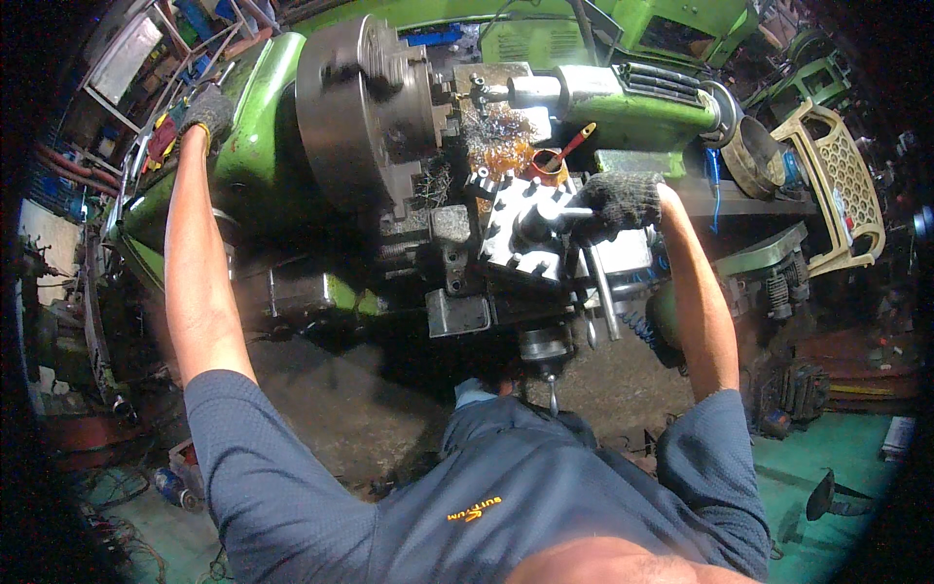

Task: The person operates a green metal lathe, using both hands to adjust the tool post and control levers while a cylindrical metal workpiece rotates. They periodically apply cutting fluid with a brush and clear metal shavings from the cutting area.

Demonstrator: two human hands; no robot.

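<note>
My right hand, in a dark knit glove, is closed round the lever of the lathe's tool post. The square tool post has bolts along its edges and sits on the carriage. A longer metal handle slants down just below that hand. Far to the left, my left hand, also gloved, reaches to the top of the green headstock; its fingers are too unclear to read. Between my hands stands the large steel chuck, with stepped jaws facing right.
A red container with a brush leaning in it stands behind the tool post. Metal shavings lie under the chuck. The tailstock is at the back right. A beige plastic chair stands farther right.
</note>
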